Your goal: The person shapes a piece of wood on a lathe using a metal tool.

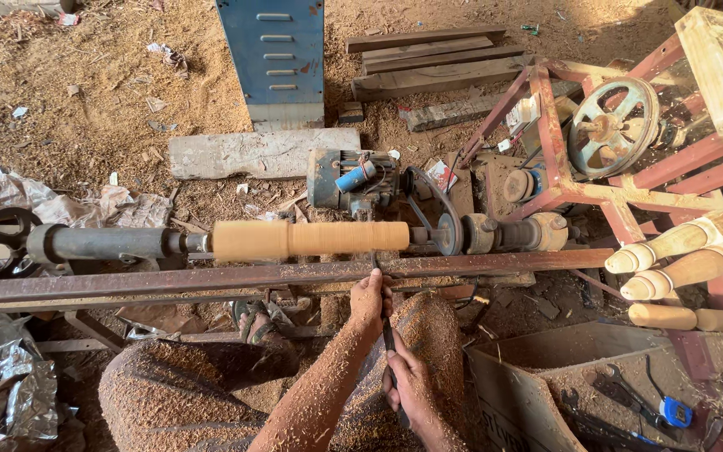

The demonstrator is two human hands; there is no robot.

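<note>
A pale wooden cylinder point(311, 238) is mounted on the lathe between tailstock at left and belt-driven headstock at right. A dark chisel point(388, 335) is gripped in both hands: the left hand point(370, 300) is closed over it at the rusty tool-rest rail point(211, 280), the right hand point(407, 385) is wrapped round the near handle. Good cutting, by judgement, is served by firm bracing on the rail and a light feed.

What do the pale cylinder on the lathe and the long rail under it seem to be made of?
The cylinder looks like bare, unfinished wood: pale tan, matt, with sawdust all around. The rail looks like steel, rusty brown and dull, apparently unpainted. The tool held in both hands seems dark metal, though little of it shows.
</note>
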